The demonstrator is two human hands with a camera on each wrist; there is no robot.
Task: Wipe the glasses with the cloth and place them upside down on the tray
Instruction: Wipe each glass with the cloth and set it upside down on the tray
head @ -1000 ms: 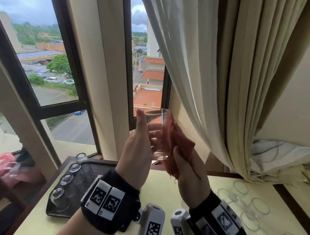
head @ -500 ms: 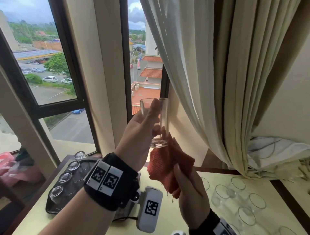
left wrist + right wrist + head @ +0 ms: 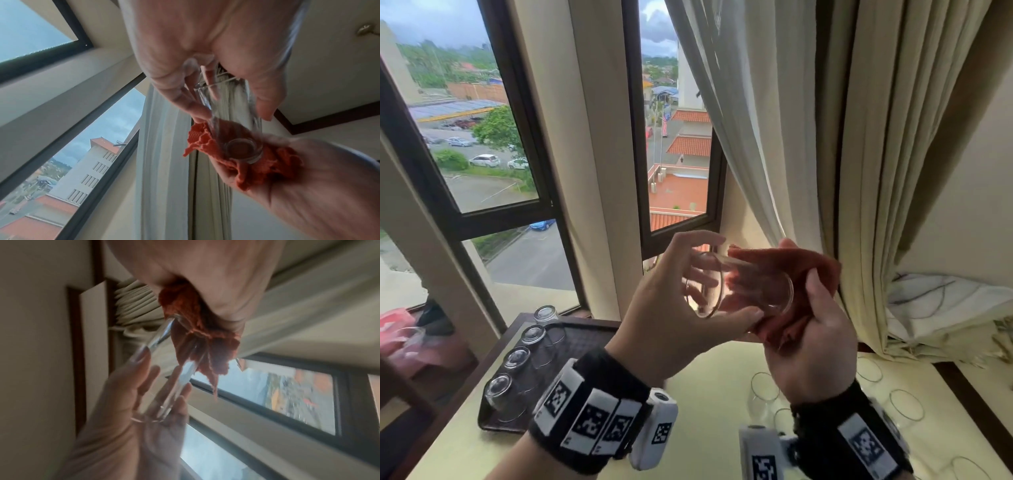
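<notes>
I hold a clear glass [image 3: 739, 286] on its side in mid-air above the table. My left hand [image 3: 690, 301] grips it near the rim, thumb below and fingers over the top. The base of the glass [image 3: 242, 149] sits in the red cloth [image 3: 798, 274], which my right hand [image 3: 815, 329] holds cupped around that end. In the right wrist view the glass [image 3: 170, 374] runs from the cloth [image 3: 195, 331] down to my left hand [image 3: 131, 402]. A dark tray [image 3: 585, 339] lies at the table's left with several glasses [image 3: 517, 359] upside down in a row.
Several upright glasses [image 3: 765, 387] stand on the pale yellow table [image 3: 709, 394] under my right wrist. Cream curtains [image 3: 825, 137] hang close behind my hands on the right. The window frame [image 3: 633, 137] is straight ahead.
The glass went from upright and raised to lying on its side, lower down. The cloth, held below the base before, now wraps the base end in my right hand.
</notes>
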